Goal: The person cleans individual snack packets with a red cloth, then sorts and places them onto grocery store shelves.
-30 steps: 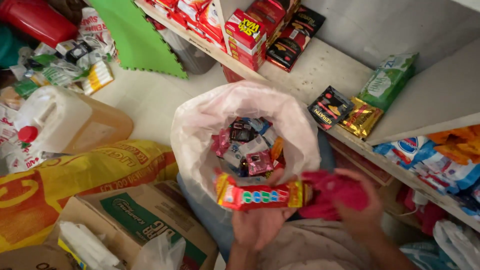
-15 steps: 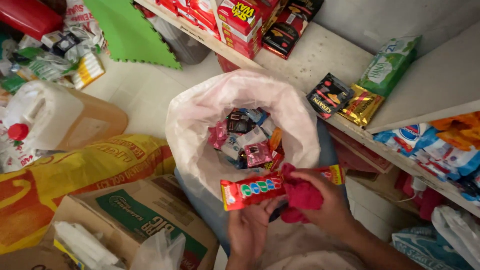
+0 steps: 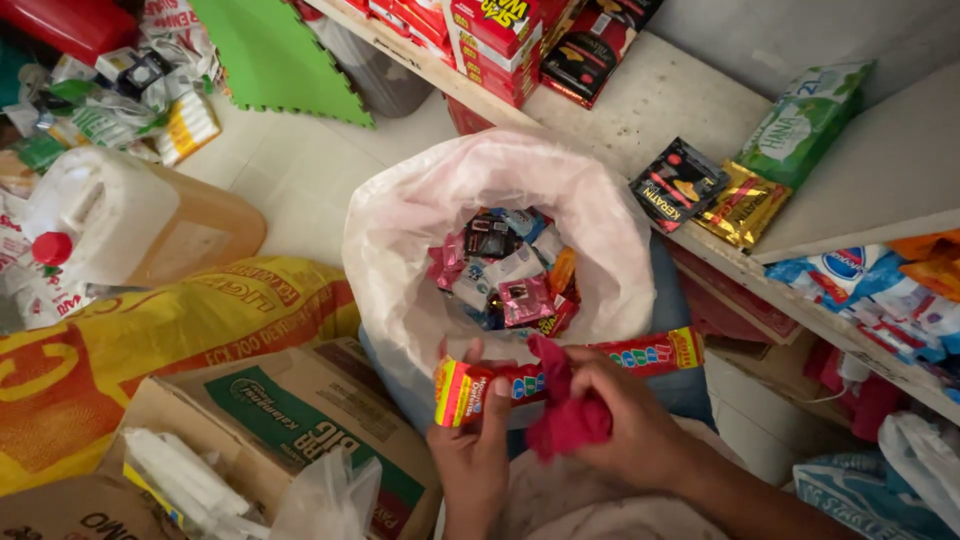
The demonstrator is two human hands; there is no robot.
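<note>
My left hand (image 3: pixel 478 440) grips the left end of a long red candy pack (image 3: pixel 655 352) with a yellow end and coloured dots, held level above a white plastic bag (image 3: pixel 400 215). My right hand (image 3: pixel 630 420) presses a crumpled red cloth (image 3: pixel 562 412) against the middle of that pack. Inside the open bag lie several small sachets and wrapped sweets (image 3: pixel 510 270) in pink, black and blue.
A wooden shelf (image 3: pixel 640 100) at the right carries red boxes (image 3: pixel 495 40), dark and gold sachets (image 3: pixel 680 185) and a green packet (image 3: pixel 805 120). At left stand a white jug with a red cap (image 3: pixel 110 225), a yellow sack (image 3: pixel 160 340) and a cardboard box (image 3: pixel 290 420).
The red cloth has slid left along the candy pack, from its right end to its middle. The view has shifted slightly, and the bag sits higher in frame.
</note>
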